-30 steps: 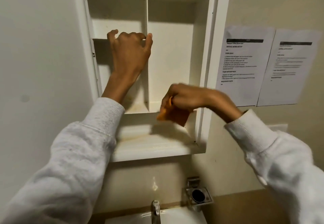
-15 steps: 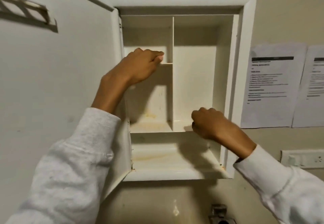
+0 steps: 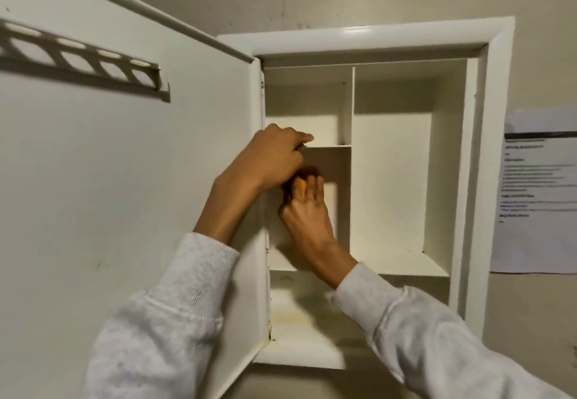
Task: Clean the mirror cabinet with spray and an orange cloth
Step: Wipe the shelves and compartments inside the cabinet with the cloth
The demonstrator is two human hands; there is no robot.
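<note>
**Right hand moved into the left compartment with the cloth**

Half a second earlier the right hand sat at the front edge of the middle shelf; it then rose into the left compartment, just under the left hand. The right hand (image 3: 307, 214) reached up with its fingers (image 3: 318, 187) extended against the compartment's back wall, and a sliver of the orange cloth (image 3: 301, 187) showed between them, pressed to that wall. Motion blur hid the rest of the cloth, so how much of it lay under the palm could not be told, though the fingers seemed to pinch it as well as press it. The left hand (image 3: 274, 156) was curled over the front edge of the small upper shelf (image 3: 327, 146), gripping it, its knuckles almost touching the right fingertips below.

Both wrists came out of pale grey sleeves (image 3: 175, 314). The mirror cabinet (image 3: 487, 180) stood open, its door (image 3: 125, 180) swung out to the left with a slotted rail (image 3: 84, 61) near the top. A vertical divider (image 3: 352, 161) split the interior, and the tall right compartment held nothing visible. Yellowish staining marked the bottom shelf (image 3: 299, 320). A printed sheet (image 3: 537, 192) hung on the wall to the right of the cabinet frame.
</note>
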